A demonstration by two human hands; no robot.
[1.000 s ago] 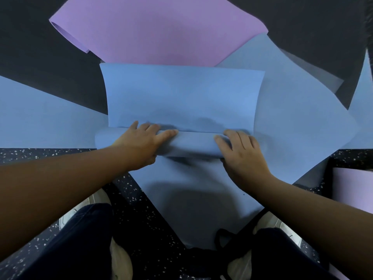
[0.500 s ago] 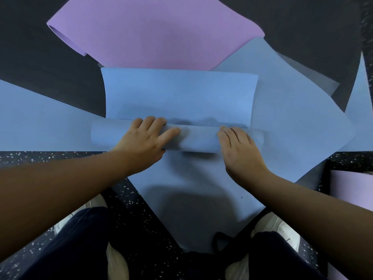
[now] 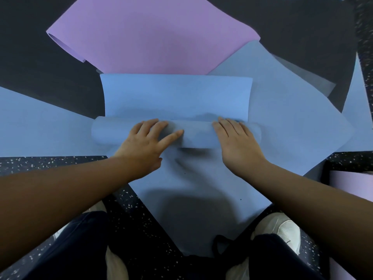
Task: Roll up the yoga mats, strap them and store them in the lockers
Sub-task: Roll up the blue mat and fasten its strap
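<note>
A blue yoga mat [image 3: 175, 96] lies in front of me, partly wound into a roll [image 3: 198, 134] that runs left to right. My left hand [image 3: 147, 144] presses on the left half of the roll, fingers straight and thumb spread toward the middle. On the right half my right hand [image 3: 236, 142] lies flat, fingertips at the roll's far edge. The unrolled part stretches a short way beyond the roll. A black strap [image 3: 219, 244] lies by my right knee.
Another blue mat [image 3: 201, 199] lies spread under the roll, and more blue mats [image 3: 36, 126] overlap at left and right. A purple mat [image 3: 153, 35] with a curled left edge lies farther off. A purple rolled mat [image 3: 351, 182] shows at right. My knees and white shoes are at the bottom.
Both hands have pushed the roll away from me. The roll is thicker and the flat part of the mat beyond it is shorter.
</note>
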